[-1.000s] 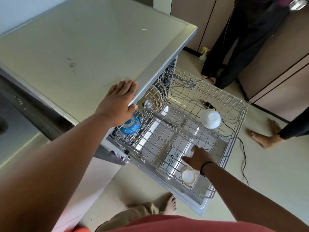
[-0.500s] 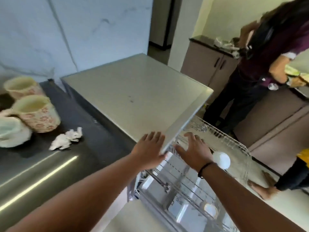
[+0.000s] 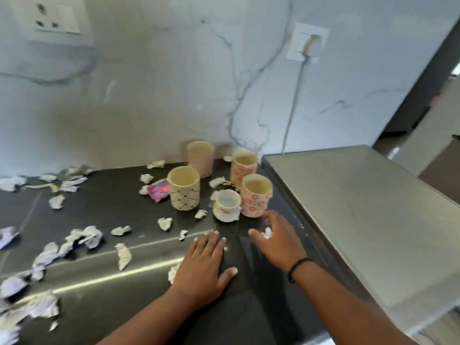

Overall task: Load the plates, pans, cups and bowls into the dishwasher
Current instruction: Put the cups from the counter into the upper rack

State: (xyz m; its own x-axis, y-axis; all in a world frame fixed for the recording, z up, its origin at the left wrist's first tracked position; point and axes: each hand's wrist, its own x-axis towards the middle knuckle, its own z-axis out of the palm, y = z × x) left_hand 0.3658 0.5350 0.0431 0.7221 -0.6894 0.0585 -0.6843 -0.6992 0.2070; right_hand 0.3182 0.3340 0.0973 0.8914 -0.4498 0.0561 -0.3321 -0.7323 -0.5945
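From the head view, four tall patterned cups and a small white cup (image 3: pixel 226 205) stand together on the dark counter (image 3: pixel 104 202). They look hard, smooth and breakable; I would hold one around its side. The left hand (image 3: pixel 202 266) lies flat, fingers spread. The right hand (image 3: pixel 278 239) reaches toward the red flowered cup (image 3: pixel 256 196), fingers apart, holding nothing.

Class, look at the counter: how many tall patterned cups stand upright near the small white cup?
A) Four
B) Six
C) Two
A: four tall cups stand around the small white cup on the dark counter, beyond the right hand.
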